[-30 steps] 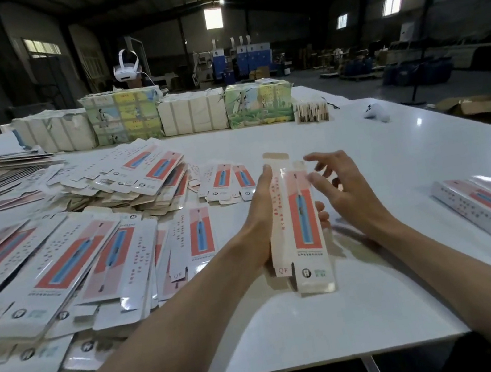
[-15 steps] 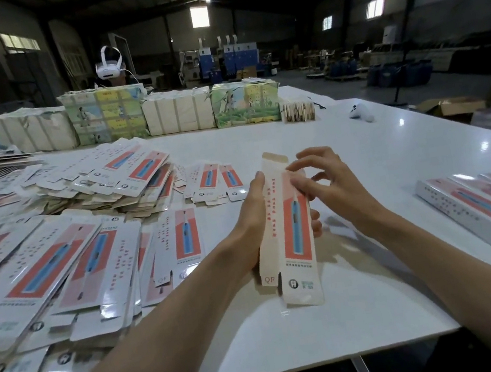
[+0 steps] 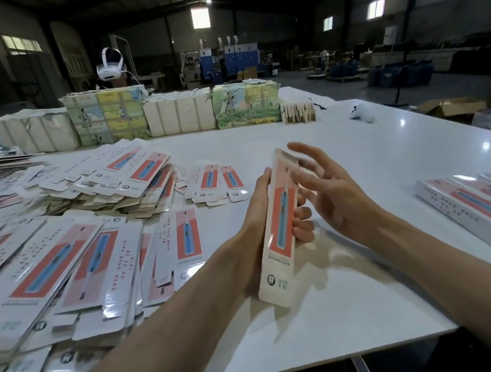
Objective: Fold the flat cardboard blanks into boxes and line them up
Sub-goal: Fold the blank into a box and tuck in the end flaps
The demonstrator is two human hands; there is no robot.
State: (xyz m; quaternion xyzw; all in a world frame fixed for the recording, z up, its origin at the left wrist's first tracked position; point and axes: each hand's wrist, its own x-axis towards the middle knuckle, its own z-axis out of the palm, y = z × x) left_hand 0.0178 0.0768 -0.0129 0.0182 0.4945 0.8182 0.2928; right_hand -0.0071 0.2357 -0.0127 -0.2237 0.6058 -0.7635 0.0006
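1. One box (image 3: 281,222) is gripped in my left hand (image 3: 256,216) above the desk (image 3: 325,318). My right hand (image 3: 337,199) is open near its upper end.
2. I fear the flap (image 3: 284,156) may crease if the fingers push it crooked.
3. Blur hides the flap's state, and the box hides most of the left fingers.

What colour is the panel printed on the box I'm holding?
Red-orange on the box, around a blue shape; head view.
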